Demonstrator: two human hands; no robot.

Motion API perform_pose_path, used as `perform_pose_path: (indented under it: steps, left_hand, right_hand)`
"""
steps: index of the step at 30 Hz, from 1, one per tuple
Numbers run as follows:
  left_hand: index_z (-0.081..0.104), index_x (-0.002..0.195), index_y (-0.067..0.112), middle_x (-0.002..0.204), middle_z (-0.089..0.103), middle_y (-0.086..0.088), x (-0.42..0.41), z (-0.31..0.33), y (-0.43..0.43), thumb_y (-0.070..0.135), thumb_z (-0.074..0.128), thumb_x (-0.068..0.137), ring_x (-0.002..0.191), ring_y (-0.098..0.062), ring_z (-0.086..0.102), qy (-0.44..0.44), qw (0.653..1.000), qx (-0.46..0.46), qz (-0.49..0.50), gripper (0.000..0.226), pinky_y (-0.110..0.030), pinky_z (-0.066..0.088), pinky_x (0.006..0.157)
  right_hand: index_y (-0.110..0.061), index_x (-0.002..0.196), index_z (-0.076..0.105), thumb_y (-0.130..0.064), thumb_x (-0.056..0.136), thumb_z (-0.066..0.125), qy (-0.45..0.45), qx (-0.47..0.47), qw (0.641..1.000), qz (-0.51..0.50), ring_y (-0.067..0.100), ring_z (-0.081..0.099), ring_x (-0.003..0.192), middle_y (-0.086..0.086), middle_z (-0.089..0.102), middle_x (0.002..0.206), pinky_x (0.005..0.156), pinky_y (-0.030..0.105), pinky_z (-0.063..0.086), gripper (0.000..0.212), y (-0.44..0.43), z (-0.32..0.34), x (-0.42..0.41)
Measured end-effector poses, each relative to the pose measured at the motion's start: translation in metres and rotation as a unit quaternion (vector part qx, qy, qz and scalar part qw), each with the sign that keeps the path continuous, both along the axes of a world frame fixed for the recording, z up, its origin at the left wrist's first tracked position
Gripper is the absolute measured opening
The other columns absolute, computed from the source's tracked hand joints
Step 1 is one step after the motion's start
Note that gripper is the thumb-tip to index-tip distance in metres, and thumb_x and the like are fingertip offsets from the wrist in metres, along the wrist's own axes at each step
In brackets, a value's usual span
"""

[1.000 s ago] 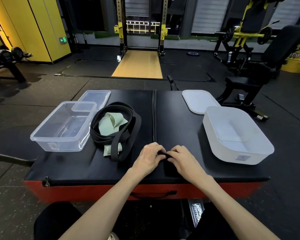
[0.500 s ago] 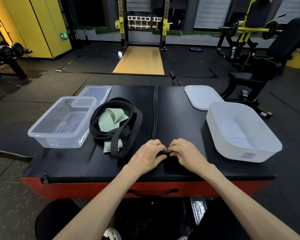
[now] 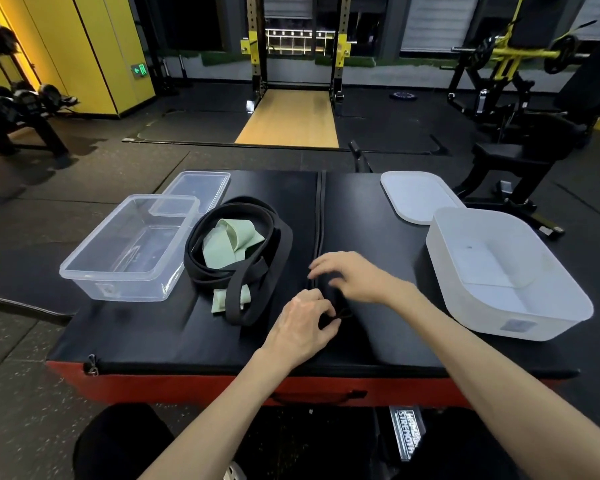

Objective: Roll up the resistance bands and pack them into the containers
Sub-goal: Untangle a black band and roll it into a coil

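One black band (image 3: 340, 315) end is pinched by the left hand (image 3: 302, 323), its long axis unclear; right hand (image 3: 357, 278) hovers loose-fingered.

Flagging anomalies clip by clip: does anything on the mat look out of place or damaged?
Nothing stands out. The clear box and white bin sit upright and empty. The black bands lie in a loose heap around the green band, not yet rolled. The left hand pinches a thin black loop.

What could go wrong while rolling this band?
Only the left hand pinches the black band. The right hand hovers open above it, so it might spring loose and unroll. The band is black on a black mat, so a stray end could be missed.
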State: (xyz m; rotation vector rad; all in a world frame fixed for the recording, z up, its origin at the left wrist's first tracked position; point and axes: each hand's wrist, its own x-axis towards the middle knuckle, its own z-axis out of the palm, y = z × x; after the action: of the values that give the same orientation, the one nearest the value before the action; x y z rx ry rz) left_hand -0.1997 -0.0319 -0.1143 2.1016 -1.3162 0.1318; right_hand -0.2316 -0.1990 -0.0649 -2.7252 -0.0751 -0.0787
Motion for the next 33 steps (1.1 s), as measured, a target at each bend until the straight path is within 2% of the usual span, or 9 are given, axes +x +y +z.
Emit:
perform_pose_path:
  steps: [2, 6, 11, 13, 17, 21, 25, 28, 33]
  left_hand:
    - [0.070, 0.087, 0.010, 0.089, 0.061, -0.003, -0.003, -0.003, 0.001, 0.027, 0.070, 0.080, 0.091, -0.020, 0.058, 0.010, 1.000, -0.004, 0.009, 0.019, -0.031, 0.048, 0.077]
    - [0.069, 0.088, 0.011, 0.098, 0.057, 0.000, -0.004, -0.006, 0.003, 0.028, 0.070, 0.081, 0.089, -0.015, 0.058, 0.036, 0.999, -0.023, 0.018, 0.019, -0.026, 0.048, 0.076]
    - [0.068, 0.086, 0.010, 0.094, 0.051, 0.004, -0.006, -0.003, 0.006, 0.027, 0.070, 0.082, 0.071, -0.005, 0.047, 0.037, 0.998, -0.033, 0.032, 0.017, -0.020, 0.042, 0.065]
    - [0.068, 0.086, 0.011, 0.093, 0.050, 0.006, -0.006, -0.002, 0.007, 0.027, 0.070, 0.082, 0.070, -0.006, 0.048, 0.039, 0.998, -0.033, 0.045, 0.016, -0.020, 0.043, 0.063]
    - [0.069, 0.086, 0.010, 0.091, 0.048, 0.006, -0.002, 0.000, 0.009, 0.025, 0.070, 0.082, 0.070, -0.011, 0.055, 0.049, 0.994, -0.039, 0.085, 0.015, -0.022, 0.046, 0.068]
    - [0.072, 0.094, 0.010, 0.094, 0.053, 0.003, 0.005, 0.003, 0.010, 0.025, 0.067, 0.085, 0.077, -0.012, 0.058, 0.044, 0.992, -0.023, 0.113, 0.019, -0.016, 0.040, 0.071]
    - [0.073, 0.096, 0.011, 0.094, 0.055, 0.003, 0.006, 0.004, 0.006, 0.027, 0.066, 0.086, 0.080, -0.013, 0.059, 0.047, 0.991, -0.014, 0.127, 0.021, -0.018, 0.043, 0.073]
    - [0.074, 0.097, 0.012, 0.095, 0.057, 0.002, 0.006, 0.005, 0.002, 0.028, 0.066, 0.085, 0.082, -0.013, 0.060, 0.054, 0.989, -0.013, 0.140, 0.021, -0.016, 0.039, 0.072]
    - [0.073, 0.097, 0.013, 0.098, 0.058, 0.000, 0.006, 0.006, -0.002, 0.029, 0.065, 0.087, 0.084, -0.014, 0.059, 0.074, 0.985, -0.010, 0.153, 0.021, -0.013, 0.035, 0.073]
  right_hand:
    - [-0.019, 0.118, 0.067, 0.006, 0.082, 0.054, 0.051, -0.049, 0.997, 0.036, 0.018, 0.047, 0.118, -0.003, 0.055, 0.134, 0.102, 0.027, 0.034, 0.046, 0.007, -0.007, 0.012]
    - [-0.021, 0.105, 0.072, -0.006, 0.085, 0.062, 0.036, -0.053, 0.998, 0.019, 0.016, 0.052, 0.108, -0.005, 0.061, 0.115, 0.092, 0.037, 0.045, 0.027, 0.005, -0.009, 0.016]
    - [-0.019, 0.098, 0.075, -0.019, 0.082, 0.071, -0.007, -0.091, 0.996, 0.003, 0.012, 0.050, 0.106, -0.006, 0.068, 0.102, 0.086, 0.025, 0.041, 0.016, -0.010, -0.008, 0.004]
    - [-0.017, 0.094, 0.076, -0.019, 0.080, 0.073, -0.019, -0.078, 0.997, -0.011, 0.012, 0.052, 0.108, -0.005, 0.068, 0.102, 0.087, 0.026, 0.043, 0.014, -0.014, -0.013, -0.003]
    - [-0.017, 0.096, 0.075, -0.020, 0.081, 0.072, -0.026, -0.081, 0.996, -0.032, 0.013, 0.056, 0.106, -0.004, 0.068, 0.102, 0.089, 0.029, 0.045, 0.015, -0.019, -0.016, -0.009]
    - [-0.018, 0.099, 0.074, -0.025, 0.085, 0.068, -0.006, -0.101, 0.994, -0.032, 0.017, 0.057, 0.099, -0.003, 0.069, 0.099, 0.085, 0.033, 0.046, 0.017, -0.018, -0.010, -0.012]
    - [-0.017, 0.097, 0.074, -0.030, 0.086, 0.068, -0.025, -0.096, 0.993, -0.059, 0.016, 0.061, 0.086, -0.002, 0.069, 0.091, 0.071, 0.023, 0.040, 0.018, -0.019, -0.009, -0.024]
    - [-0.016, 0.097, 0.074, -0.031, 0.086, 0.067, -0.030, -0.089, 0.993, -0.065, 0.016, 0.062, 0.079, -0.002, 0.068, 0.088, 0.070, 0.027, 0.046, 0.019, -0.015, -0.008, -0.033]
    - [-0.016, 0.110, 0.070, -0.031, 0.090, 0.063, -0.069, -0.094, 0.992, -0.052, 0.019, 0.055, 0.082, -0.003, 0.052, 0.080, 0.071, 0.031, 0.045, 0.026, 0.002, -0.022, -0.041]
